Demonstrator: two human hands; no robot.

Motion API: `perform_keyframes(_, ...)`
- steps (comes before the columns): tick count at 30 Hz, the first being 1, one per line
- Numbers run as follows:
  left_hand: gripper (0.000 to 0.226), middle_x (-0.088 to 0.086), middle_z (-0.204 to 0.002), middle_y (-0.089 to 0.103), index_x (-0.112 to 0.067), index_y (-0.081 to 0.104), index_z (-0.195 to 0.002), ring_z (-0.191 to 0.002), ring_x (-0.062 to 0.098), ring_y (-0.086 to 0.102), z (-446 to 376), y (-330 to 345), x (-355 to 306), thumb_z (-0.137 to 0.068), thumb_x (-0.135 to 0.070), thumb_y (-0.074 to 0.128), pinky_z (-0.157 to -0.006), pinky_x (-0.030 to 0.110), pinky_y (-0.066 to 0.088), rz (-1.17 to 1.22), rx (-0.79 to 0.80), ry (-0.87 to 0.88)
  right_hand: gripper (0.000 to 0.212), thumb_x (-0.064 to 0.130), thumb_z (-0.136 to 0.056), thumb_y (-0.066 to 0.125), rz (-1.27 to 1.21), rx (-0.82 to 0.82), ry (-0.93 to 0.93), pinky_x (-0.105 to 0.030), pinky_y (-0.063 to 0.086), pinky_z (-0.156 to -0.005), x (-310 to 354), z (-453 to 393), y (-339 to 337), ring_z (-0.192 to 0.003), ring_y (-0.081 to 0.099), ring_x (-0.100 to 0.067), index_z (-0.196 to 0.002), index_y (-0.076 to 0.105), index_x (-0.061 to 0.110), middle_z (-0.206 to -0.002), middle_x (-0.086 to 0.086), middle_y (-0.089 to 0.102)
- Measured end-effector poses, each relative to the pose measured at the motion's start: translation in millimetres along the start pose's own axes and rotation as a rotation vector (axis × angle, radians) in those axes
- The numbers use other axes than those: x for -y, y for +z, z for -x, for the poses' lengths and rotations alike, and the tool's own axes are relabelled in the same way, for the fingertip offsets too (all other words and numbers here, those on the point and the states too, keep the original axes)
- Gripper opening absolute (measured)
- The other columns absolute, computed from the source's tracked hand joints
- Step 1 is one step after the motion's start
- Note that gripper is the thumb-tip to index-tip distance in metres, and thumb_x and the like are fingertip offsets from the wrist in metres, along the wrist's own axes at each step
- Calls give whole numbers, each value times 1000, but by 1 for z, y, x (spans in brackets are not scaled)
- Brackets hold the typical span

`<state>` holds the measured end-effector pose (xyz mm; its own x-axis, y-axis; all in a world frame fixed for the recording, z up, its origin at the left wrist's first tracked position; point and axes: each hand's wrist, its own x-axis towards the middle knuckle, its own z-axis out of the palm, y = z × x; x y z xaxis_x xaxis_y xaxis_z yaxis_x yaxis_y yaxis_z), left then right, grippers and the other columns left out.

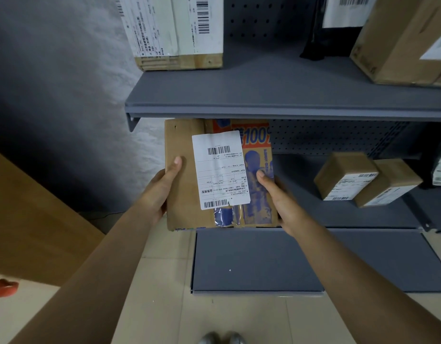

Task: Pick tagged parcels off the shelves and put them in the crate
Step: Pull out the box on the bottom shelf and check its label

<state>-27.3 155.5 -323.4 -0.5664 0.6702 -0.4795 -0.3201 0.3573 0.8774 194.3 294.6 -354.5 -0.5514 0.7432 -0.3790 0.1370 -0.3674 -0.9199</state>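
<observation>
Far left: a red object (3,288) shows at the picture's left edge, beside a large brown cardboard surface (33,219).
Left hand (160,188): clamped on the left edge of the flat parcel (182,189), thumb lying on its front face, fingers hidden behind.
Flat parcel: cardboard with orange and blue print, held up between both hands in front of the middle shelf (363,214), its top edge tucked under the front edge of the upper shelf (264,95).
Label (220,170): white, with barcodes, stuck on the parcel's front between the two thumbs.
Right hand (281,197): gripping the parcel's right edge, thumb on the printed face.
Upper shelf: labelled cartons (179,31) at its left end, a brown box (400,43) at its right end.
Middle shelf, right part: two small labelled boxes (365,180) side by side, touching, well apart from the hands.
Lower shelf (259,261): grey, below the parcel.
</observation>
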Motion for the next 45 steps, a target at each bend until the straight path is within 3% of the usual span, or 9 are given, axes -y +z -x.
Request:
perform_keyframes(9,74,3,-122,55,-19,42,-139,-104,25,54,-12,17,4,-86,-70,51,-83,41,42,-153,-211,-111,33,60,-85,62,50,-132,115,-49,53,-97,-9,-9,10,-106,68,-21,-106,64,34,-113,4,72)
perform_keyframes(14,48,7,-118,54,-18,45,-127,-90,23,54,-23,15,15,-92,-48,59,-61,30,42,-238,-195,-125,12,36,-95,61,27,-159,159,-45,52,-91,-24,-15,11,-106,67,-25,-106,60,31,-116,-2,70)
perform_keyframes(19,51,4,-128,57,-22,49,-139,-106,24,54,-32,5,31,-92,-35,64,-81,35,42,-239,-137,-106,35,20,-95,62,112,-114,126,-45,53,-97,-35,-18,14,-112,65,-22,-128,56,28,-125,1,67)
perform_keyframes(24,52,0,-122,54,-21,43,-143,-104,20,48,-36,13,35,-95,-22,61,-83,32,38,-275,-140,-91,49,-7,-92,56,136,-116,25,-23,53,-81,-28,-19,23,-104,60,-14,-127,48,25,-115,5,62)
perform_keyframes(28,58,-3,-118,51,-23,39,-146,-104,20,49,-41,16,37,-93,-11,61,-83,32,40,-258,-92,-79,58,-5,-91,59,182,-164,19,-40,49,-102,-27,-24,24,-115,58,-20,-139,43,23,-125,1,60)
perform_keyframes(34,64,7,-137,55,-18,33,-149,-118,28,56,-42,12,45,-93,-22,65,-82,33,45,-467,-88,13,34,12,-88,68,357,-226,-15,-44,51,-99,-29,-22,20,-107,62,-19,-115,51,25,-112,3,64)
perform_keyframes(38,64,12,-134,56,-14,35,-146,-115,33,59,-36,11,47,-93,-33,64,-77,34,46,-628,-153,62,67,41,-79,66,495,-243,-23,-48,48,-102,-39,-22,14,-120,57,-23,-139,45,19,-134,-6,56)
perform_keyframes(42,53,12,-125,61,-13,40,-141,-95,26,63,-23,11,51,-96,-34,57,-69,30,50,-702,-176,89,70,32,-91,63,532,-246,19,-45,45,-106,-33,-11,9,-131,49,-27,-151,30,20,-149,-10,40)
perform_keyframes(45,51,13,-128,55,-15,42,-140,-111,31,58,-8,9,54,-94,-34,54,-87,45,54,-853,-216,146,68,25,-93,62,616,-232,-1,-36,41,-103,-34,-6,3,-136,42,-28,-152,29,17,-153,-10,32)
